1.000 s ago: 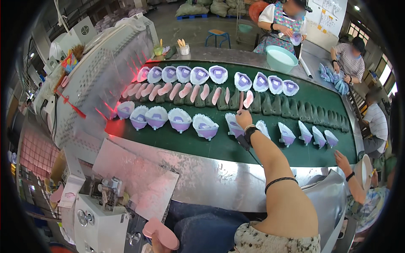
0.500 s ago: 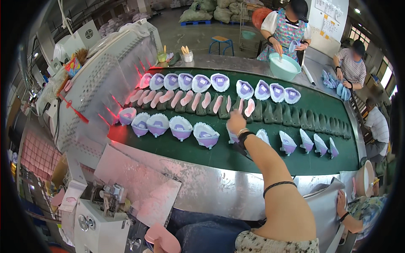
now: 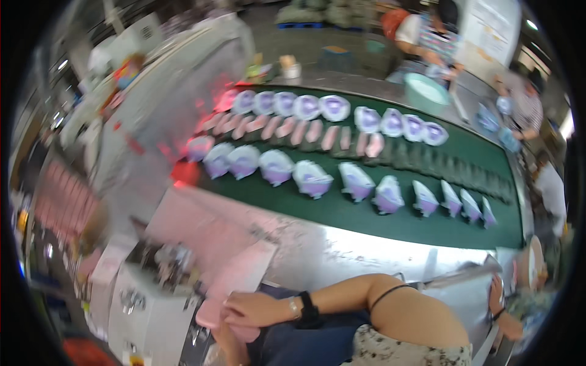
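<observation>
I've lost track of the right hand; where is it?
Head view, bottom centre-left: the right hand rests on a pink sole beside the white machine, below the metal table edge.

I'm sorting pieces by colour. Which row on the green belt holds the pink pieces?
The middle row of pink pieces, narrow strips between the far row of purple pieces and the near purple row.

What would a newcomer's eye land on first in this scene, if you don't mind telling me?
Most likely the green conveyor belt across the middle, with rows of purple-and-white shoe parts and a line of pink insoles between them. Next, at the bottom, the right hand resting on a pink piece near the person's lap. A teal basin stands at the belt's far edge.
</observation>
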Motion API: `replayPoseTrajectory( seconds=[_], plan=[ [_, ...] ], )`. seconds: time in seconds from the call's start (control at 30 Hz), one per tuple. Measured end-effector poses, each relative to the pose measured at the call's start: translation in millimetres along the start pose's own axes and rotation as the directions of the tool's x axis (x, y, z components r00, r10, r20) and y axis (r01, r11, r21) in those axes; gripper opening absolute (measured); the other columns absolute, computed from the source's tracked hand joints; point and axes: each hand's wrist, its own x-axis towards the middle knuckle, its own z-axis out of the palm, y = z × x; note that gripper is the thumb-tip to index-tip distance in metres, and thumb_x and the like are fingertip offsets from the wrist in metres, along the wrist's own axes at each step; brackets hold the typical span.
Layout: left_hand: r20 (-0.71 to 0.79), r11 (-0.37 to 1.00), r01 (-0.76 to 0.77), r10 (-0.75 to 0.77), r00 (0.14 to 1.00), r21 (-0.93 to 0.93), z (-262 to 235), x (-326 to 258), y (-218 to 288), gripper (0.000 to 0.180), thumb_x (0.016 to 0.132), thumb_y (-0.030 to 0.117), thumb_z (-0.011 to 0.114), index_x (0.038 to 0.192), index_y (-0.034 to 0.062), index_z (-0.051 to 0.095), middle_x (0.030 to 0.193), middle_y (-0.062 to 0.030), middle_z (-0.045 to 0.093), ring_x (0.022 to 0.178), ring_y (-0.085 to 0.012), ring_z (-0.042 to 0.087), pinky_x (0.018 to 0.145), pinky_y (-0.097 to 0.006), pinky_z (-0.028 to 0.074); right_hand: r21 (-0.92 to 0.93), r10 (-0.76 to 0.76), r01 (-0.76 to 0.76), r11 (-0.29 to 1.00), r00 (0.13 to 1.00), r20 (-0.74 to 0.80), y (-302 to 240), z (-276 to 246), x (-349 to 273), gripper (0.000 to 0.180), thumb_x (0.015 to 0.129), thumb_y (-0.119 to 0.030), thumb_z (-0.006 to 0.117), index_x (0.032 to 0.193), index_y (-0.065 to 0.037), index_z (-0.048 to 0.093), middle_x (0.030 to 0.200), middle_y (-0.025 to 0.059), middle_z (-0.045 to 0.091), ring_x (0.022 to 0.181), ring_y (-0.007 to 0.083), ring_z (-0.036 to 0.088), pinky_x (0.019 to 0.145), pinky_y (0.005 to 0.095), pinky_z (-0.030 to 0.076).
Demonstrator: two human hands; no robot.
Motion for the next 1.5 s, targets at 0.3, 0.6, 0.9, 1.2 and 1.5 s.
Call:
replayPoseTrajectory(
  seconds=[0.3, 0.6, 0.9, 1.2, 1.5],
  plan=[
    [-0.019, 0.793, 0.271, -0.335, 0.942, -0.545, -5.3, -26.3, 41.2, 0.040, 0.095, 0.013, 0.051, 0.129, -0.0053, 0.043, 0.119, -0.0175, 0.059, 0.103, -0.0278, 0.062, 0.090, -0.035, 0.051, 0.363, 0.359, -0.335, 0.869, 0.933, 0.001, 66.6, 54.8, 23.0, 0.023, 0.082, -0.016, 0.066, 0.098, -0.002, 0.056, 0.086, 0.0100, 0.065, 0.076, 0.0161, 0.064, 0.065, 0.0298, 0.051],
    [0.166, 0.565, 0.474, -0.510, 0.844, -0.676, -45.6, -60.6, 28.4, 0.048, 0.093, 0.017, 0.041, 0.136, -0.0045, 0.036, 0.121, -0.0249, 0.056, 0.115, -0.0346, 0.057, 0.096, -0.043, 0.049, 0.147, 0.166, -0.127, 0.981, 0.939, -0.301, 90.6, 22.2, 146.8, 0.020, 0.081, -0.016, 0.065, 0.094, -0.002, 0.058, 0.081, 0.0126, 0.065, 0.073, 0.0242, 0.063, 0.066, 0.0352, 0.049],
    [0.093, 0.665, 0.403, -0.450, 0.888, -0.629, -51.8, -71.4, 20.9, 0.047, 0.098, 0.019, 0.035, 0.139, -0.0029, 0.029, 0.125, -0.0290, 0.052, 0.113, -0.0385, 0.057, 0.090, -0.045, 0.052, -0.305, -0.019, -0.095, 0.948, 0.935, -0.353, 53.1, -4.5, 164.2, 0.028, 0.080, -0.015, 0.065, 0.104, -0.003, 0.058, 0.085, 0.0160, 0.063, 0.081, 0.0324, 0.063, 0.072, 0.0403, 0.049],
    [0.094, 0.612, 0.426, -0.498, 0.862, -0.666, -47.3, -77.8, 40.5, 0.043, 0.097, 0.017, 0.038, 0.133, -0.0053, 0.037, 0.114, -0.0261, 0.058, 0.101, -0.0360, 0.063, 0.088, -0.044, 0.053, -0.175, 0.161, -0.251, 0.952, 0.898, -0.409, 99.0, 24.2, 213.2, 0.031, 0.081, -0.032, 0.063, 0.087, -0.002, 0.066, 0.087, 0.0194, 0.066, 0.080, 0.0392, 0.062, 0.070, 0.0438, 0.049],
    [-0.060, 0.804, 0.342, -0.421, 0.905, -0.487, -34.6, -68.1, 30.4, 0.036, 0.095, 0.023, 0.049, 0.119, -0.0039, 0.052, 0.107, -0.0138, 0.063, 0.095, -0.0251, 0.063, 0.082, -0.035, 0.052, 0.615, 0.519, -0.191, 0.765, 0.748, -0.414, 102.2, -58.9, 191.7, 0.022, 0.090, -0.024, 0.057, 0.095, -0.003, 0.057, 0.075, 0.0090, 0.064, 0.060, 0.0204, 0.067, 0.050, 0.0311, 0.050]
  ],
)
